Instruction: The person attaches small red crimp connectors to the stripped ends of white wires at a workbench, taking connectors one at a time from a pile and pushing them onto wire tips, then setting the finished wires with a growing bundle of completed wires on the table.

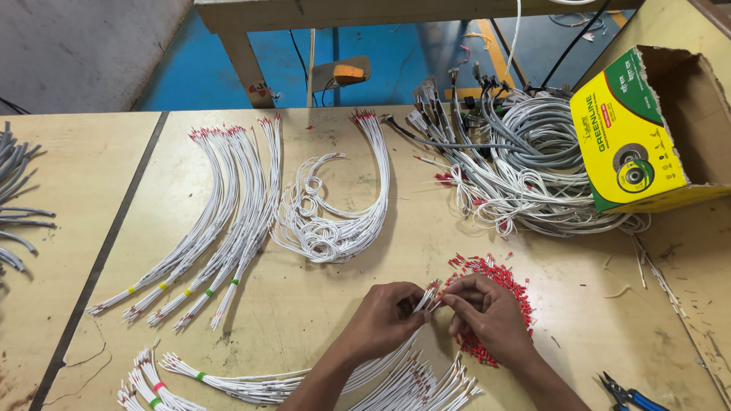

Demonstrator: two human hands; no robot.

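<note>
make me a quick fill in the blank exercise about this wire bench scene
1. The left hand grips a bundle of thin ____ wires.
2. The pile of small ____ plastic wire-end sleeves lies by the right hand.
3. The blue-handled cutting pliers lie at the table's bottom ____ corner.
4. The open cardboard box has a ____ and green front.

Missing words: white; red; right; yellow

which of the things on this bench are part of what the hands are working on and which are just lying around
In use: left hand gripping a bundle of thin white wires; right hand at its tips; pile of small red plastic ferrules.

Lying about: yellow-green cardboard box; blue-handled pliers; tangle of grey cables; tied white wire bundles.
</note>
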